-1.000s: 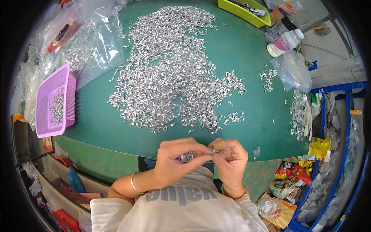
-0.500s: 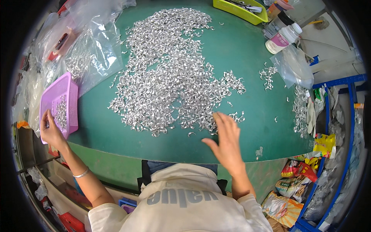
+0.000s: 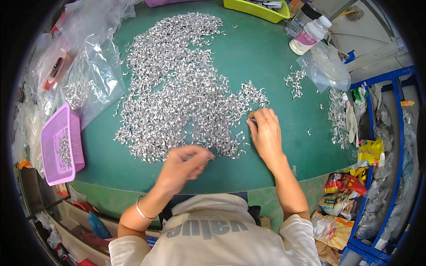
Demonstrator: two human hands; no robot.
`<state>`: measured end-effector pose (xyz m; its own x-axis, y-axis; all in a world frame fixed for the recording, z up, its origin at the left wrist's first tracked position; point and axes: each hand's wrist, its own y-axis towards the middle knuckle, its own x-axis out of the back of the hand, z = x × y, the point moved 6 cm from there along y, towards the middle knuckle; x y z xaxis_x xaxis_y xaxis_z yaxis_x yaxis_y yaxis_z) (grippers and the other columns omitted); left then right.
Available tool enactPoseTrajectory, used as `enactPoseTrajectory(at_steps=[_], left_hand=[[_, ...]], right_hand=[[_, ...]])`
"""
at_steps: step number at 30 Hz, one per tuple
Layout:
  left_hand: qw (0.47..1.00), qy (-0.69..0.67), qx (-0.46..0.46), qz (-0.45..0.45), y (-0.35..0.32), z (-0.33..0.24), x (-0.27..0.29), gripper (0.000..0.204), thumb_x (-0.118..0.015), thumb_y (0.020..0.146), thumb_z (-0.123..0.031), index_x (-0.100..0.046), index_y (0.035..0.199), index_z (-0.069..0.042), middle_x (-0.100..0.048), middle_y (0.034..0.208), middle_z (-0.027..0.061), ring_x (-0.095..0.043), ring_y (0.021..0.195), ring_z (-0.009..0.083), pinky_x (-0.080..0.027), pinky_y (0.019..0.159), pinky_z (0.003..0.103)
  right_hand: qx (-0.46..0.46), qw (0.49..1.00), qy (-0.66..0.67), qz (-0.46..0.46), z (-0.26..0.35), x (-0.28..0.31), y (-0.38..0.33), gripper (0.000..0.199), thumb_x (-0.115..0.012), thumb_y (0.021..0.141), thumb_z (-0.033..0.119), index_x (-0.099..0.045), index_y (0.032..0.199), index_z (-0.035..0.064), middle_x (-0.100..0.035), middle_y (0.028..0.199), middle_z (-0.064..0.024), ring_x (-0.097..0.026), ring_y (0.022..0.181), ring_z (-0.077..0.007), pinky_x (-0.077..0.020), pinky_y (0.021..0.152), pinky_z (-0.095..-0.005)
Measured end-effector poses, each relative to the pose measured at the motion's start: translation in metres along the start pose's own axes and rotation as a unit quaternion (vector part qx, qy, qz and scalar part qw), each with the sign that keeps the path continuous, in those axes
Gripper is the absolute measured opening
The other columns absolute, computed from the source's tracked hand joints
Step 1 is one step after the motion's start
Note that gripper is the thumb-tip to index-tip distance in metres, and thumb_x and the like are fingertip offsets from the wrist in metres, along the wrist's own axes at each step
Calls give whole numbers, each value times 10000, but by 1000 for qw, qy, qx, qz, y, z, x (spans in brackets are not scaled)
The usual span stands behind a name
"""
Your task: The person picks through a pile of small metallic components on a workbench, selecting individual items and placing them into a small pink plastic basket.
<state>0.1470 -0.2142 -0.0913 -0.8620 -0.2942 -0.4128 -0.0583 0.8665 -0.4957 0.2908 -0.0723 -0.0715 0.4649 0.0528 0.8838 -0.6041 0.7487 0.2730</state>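
Note:
A broad, uneven pile of small curved silvery metal pieces (image 3: 177,88) lies across the green table. At its near edge is my left hand (image 3: 184,166), slightly blurred, with fingers curled in; whatever they hold is hidden. My right hand (image 3: 267,137) rests at the pile's right side, thumb and fingertips pinched on a small curved metal piece (image 3: 252,119). A purple plastic basket (image 3: 77,146) stands at the table's left edge, apart from both hands, with some of the same pieces inside.
Clear plastic bags (image 3: 100,75) cover the far left. A yellow-green tray (image 3: 266,14) stands at the back, near a white bottle (image 3: 310,35). Smaller groups of metal pieces (image 3: 295,83) lie to the right. Blue shelving (image 3: 399,97) borders the right side.
My left hand has left the purple basket and come right to the pile's near edge. My right hand has moved slightly up, its fingers now pinched. The view has shifted a little.

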Motion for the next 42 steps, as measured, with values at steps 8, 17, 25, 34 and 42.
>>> enactPoseTrajectory(at_steps=[8,17,25,34,42], left_hand=[[980,156,-122,23,48,-30,-33,137,-582,818,-109,-599,892,5,-461,605,-40,-382,512,17,-284,445,164],[913,261,-302,-81,46,-53,-27,173,-691,679,-16,-626,838,-29,-466,563,7,-429,513,67,-378,528,221],[955,167,-234,-69,47,-48,-14,103,-663,706,-1,-630,801,-22,-499,581,4,-464,543,54,-385,501,203],[982,58,-180,-30,48,-44,-15,125,-643,735,-6,-609,856,-3,-516,624,-20,-459,591,29,-393,560,186],[973,115,-195,-36,44,-46,-13,140,-642,723,14,-638,861,-11,-520,613,-17,-461,574,34,-398,533,190]], right_hand=[[-165,918,349,93,-13,-3,11,89,-582,761,-31,-545,837,-5,-541,699,-43,-501,610,-73,-401,556,-207],[-191,769,600,109,25,-10,18,87,-553,797,-55,-528,874,-24,-555,799,-18,-504,720,-47,-412,612,-184],[-124,780,608,86,36,-12,12,181,-576,761,-88,-528,928,-39,-563,876,-65,-507,725,-81,-413,608,-205],[-76,837,536,80,36,-10,14,185,-618,689,-95,-583,856,-25,-595,828,-88,-503,664,-126,-398,560,-231],[-27,857,512,52,37,-4,15,216,-629,666,-99,-581,868,-40,-595,822,-98,-531,663,-146,-401,545,-235]])
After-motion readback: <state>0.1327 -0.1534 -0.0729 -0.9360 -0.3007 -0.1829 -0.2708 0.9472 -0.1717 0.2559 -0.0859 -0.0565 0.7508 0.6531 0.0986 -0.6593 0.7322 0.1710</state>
